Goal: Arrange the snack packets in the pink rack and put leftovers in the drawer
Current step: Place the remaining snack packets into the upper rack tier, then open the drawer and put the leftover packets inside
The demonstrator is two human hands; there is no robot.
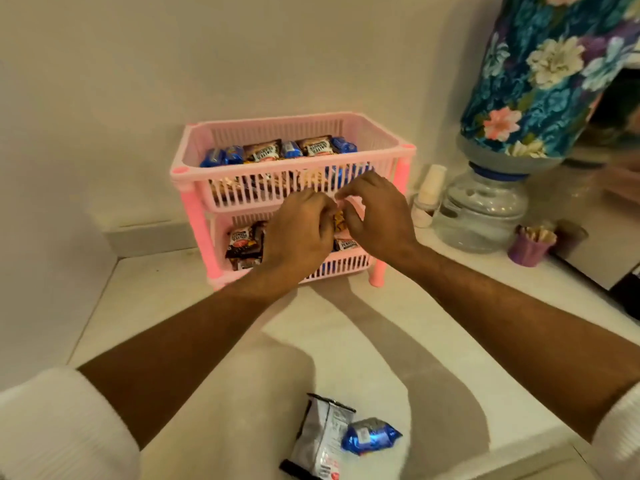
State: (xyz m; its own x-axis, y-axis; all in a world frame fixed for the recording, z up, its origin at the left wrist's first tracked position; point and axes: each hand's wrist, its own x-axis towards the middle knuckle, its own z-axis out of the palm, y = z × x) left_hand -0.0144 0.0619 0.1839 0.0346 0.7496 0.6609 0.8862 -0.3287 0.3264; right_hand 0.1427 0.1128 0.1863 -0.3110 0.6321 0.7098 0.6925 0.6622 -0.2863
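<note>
A two-tier pink rack stands against the wall on the white counter. Its top basket holds a row of blue and brown snack packets. The lower basket holds brown packets at its left. My left hand and my right hand meet at the opening of the lower tier, both pinching an orange-brown packet that shows only between the fingers. On the counter near me lie a white packet and a small blue packet, touching each other.
Right of the rack stand a stack of small cups and a water dispenser with a floral-covered bottle. A purple cup of sticks sits further right. A dark appliance edge is at far right.
</note>
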